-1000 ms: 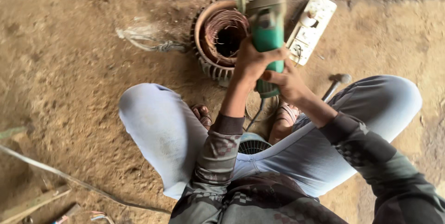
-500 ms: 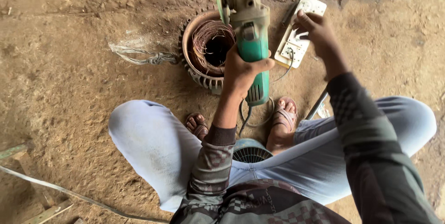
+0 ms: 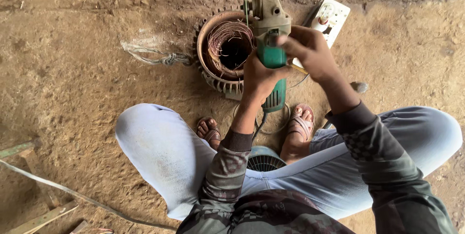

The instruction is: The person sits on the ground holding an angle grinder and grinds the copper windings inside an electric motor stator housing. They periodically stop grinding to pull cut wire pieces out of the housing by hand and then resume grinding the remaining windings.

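Both hands are gripping the green angle grinder (image 3: 270,45), left hand (image 3: 259,76) fingers clamped on its body, right hand (image 3: 310,52) fingers closed near its head, steadying the disc over the motor stator (image 3: 220,52)'s copper windings.

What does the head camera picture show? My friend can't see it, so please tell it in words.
A squatting person holds a green angle grinder in both hands, left hand around its body, right hand on top, over a motor stator full of copper wire on a dirt floor. A white socket board lies behind, and the person's sandalled feet show below.
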Motion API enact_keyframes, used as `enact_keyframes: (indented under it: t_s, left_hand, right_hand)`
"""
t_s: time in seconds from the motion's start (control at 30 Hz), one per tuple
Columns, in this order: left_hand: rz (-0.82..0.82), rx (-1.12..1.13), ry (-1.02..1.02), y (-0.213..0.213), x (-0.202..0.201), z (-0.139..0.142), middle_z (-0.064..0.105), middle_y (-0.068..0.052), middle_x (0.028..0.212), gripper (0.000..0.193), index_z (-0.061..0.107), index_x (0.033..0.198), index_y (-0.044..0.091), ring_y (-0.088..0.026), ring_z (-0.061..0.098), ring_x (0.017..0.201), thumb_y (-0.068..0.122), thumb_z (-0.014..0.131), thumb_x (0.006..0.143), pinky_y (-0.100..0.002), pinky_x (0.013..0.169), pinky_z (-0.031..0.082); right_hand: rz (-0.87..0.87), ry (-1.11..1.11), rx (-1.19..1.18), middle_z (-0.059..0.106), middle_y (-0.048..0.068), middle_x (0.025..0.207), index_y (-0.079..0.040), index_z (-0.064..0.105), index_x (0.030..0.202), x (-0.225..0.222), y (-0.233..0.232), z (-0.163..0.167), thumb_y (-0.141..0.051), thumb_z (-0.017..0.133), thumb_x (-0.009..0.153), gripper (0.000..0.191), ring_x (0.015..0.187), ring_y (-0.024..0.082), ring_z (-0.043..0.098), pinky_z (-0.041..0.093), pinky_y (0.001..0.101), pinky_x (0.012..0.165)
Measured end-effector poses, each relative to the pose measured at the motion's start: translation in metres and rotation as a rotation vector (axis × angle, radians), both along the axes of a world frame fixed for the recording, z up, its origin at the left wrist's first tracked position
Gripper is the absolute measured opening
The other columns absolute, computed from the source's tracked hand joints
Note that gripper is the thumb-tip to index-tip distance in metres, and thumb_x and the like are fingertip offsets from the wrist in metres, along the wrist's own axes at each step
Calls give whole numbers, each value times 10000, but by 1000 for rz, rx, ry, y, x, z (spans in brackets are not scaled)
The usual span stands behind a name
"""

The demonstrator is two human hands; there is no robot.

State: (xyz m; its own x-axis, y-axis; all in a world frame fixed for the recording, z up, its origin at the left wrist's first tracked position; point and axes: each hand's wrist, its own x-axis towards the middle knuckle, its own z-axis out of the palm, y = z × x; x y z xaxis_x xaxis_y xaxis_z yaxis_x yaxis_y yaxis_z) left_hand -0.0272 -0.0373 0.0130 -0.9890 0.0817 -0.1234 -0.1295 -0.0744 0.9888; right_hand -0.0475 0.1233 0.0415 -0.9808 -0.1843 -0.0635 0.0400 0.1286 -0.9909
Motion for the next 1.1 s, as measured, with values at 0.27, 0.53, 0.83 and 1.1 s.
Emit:
enact_keyframes:
  t_s: [0.27,0.53,0.83,1.1]
  left_hand:
    - [-26,-51,-10,-4,6,1,767,-69,816,326,715,907,53,-175,746,700,175,824,625,-320,678,621]
    - [-14,-146,-114,-8,3,9,721,-54,831,408,661,957,58,-181,724,693,191,821,607,-335,661,631]
    - [-23,-104,-117,-9,0,9,732,-76,844,436,663,987,32,-187,729,706,198,820,615,-338,679,633]
    - [32,-202,-61,-6,2,8,722,-74,845,492,639,1020,30,-183,726,712,196,823,595,-338,678,618]
  right_hand:
    - [-638,-88,451,789,82,924,-72,789,1088,-55,101,-107,-262,694,999,230,753,173,756,618,363,695]
    - [-294,-169,1037,489,31,1564,-187,579,1481,-27,108,-160,112,454,764,787,1424,344,369,389,464,1154]
    - [-195,-192,1184,476,7,1540,-231,583,1464,-40,93,-148,98,529,792,750,1376,338,379,363,516,1132]
    - [-61,-205,1387,466,42,1563,-236,632,1429,-57,94,-159,-28,521,1009,481,1381,344,414,331,590,1144]
